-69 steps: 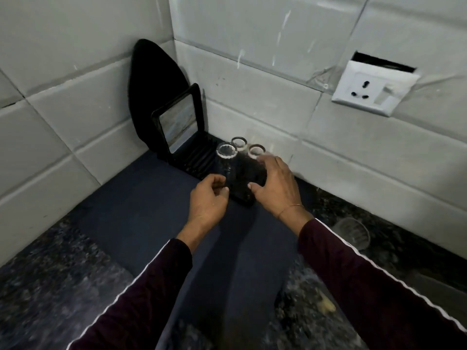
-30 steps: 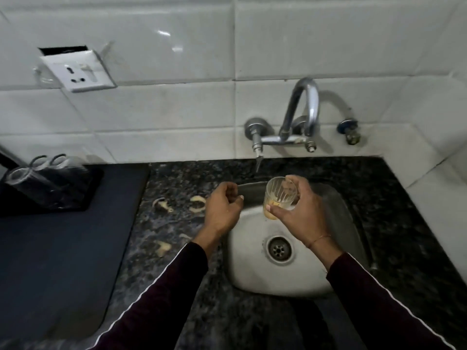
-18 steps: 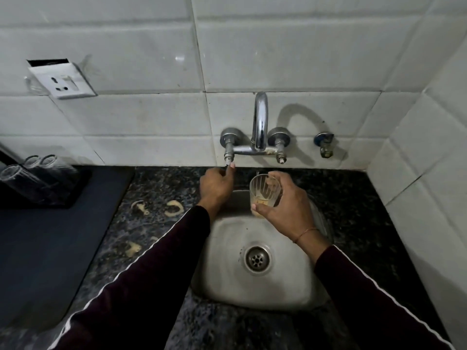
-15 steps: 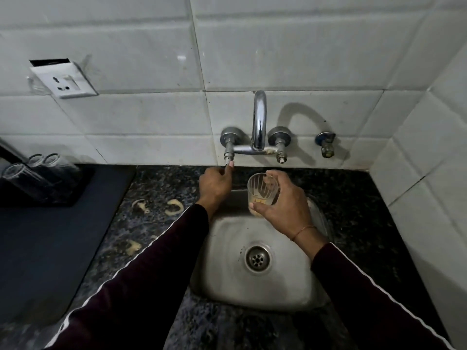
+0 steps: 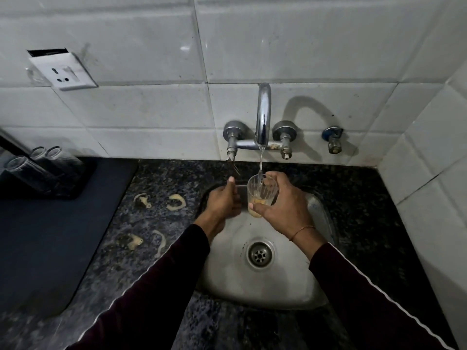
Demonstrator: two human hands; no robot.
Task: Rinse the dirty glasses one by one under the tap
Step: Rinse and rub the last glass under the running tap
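Note:
My right hand (image 5: pixel 285 210) grips a clear ribbed glass (image 5: pixel 260 193) with yellowish residue at its bottom, upright over the steel sink (image 5: pixel 265 286). A thin stream of water runs from the chrome tap spout (image 5: pixel 262 114) into the glass. My left hand (image 5: pixel 222 203) hovers just left of the glass, below the left tap handle (image 5: pixel 231 152), fingers loosely curled and holding nothing. Three more glasses (image 5: pixel 38 160) stand on a black tray (image 5: pixel 75 183) at the far left.
Dark granite counter (image 5: pixel 156 223) with several pale food scraps left of the sink. A dark mat (image 5: pixel 50 236) covers the counter's left part. White tiled walls at the back and right, a wall socket (image 5: pixel 63 72) upper left, a small blue valve (image 5: pixel 333 140) right of the tap.
My left hand has come down off the left tap handle to beside the glass. Water now flows from the spout into the glass, which my right hand moved under the stream.

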